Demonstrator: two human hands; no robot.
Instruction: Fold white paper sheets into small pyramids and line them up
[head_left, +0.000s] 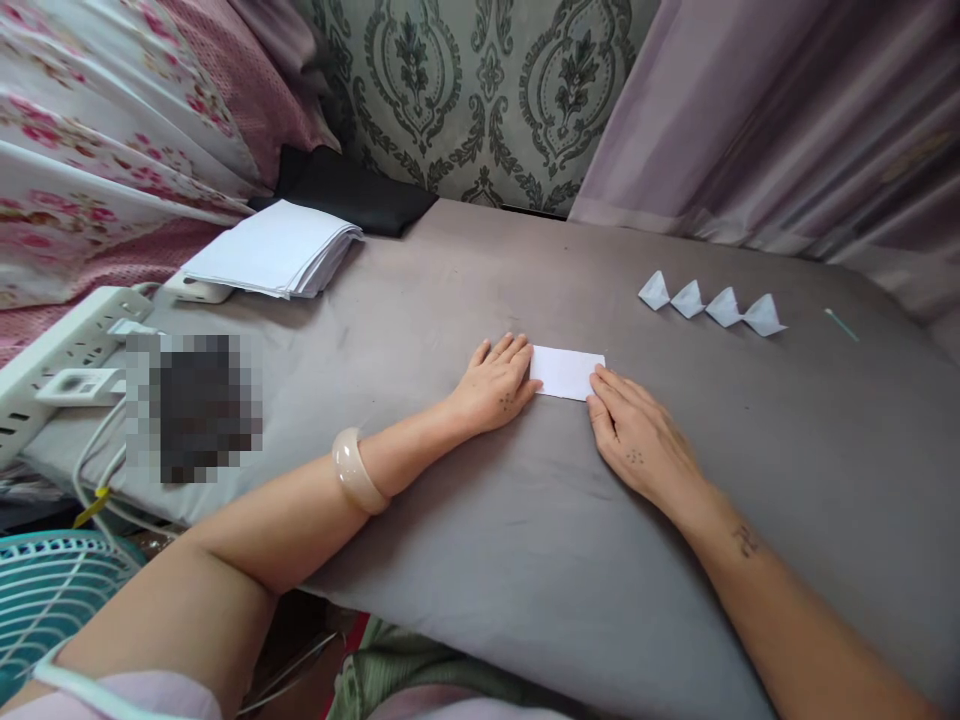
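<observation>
A small folded white paper point(568, 373) lies flat on the grey-covered table, between my two hands. My left hand point(499, 382) rests palm down at its left end, fingers stretched out and the thumb at the paper's lower corner. At the right end, my right hand point(634, 425) lies with its fingers extended together, the fingertips touching the paper's edge. Farther right on the table, several small pointed white folded-paper pieces point(724, 306) stand in a slanting row.
A stack of white paper sheets point(277, 245) lies at the back left, by a black cloth-like item point(352, 190). A white power strip point(71, 350) with plugs and cables is at left, near a blurred dark object point(202, 410). A thin green stick point(841, 324) lies far right. A teal fan point(52, 600) stands lower left.
</observation>
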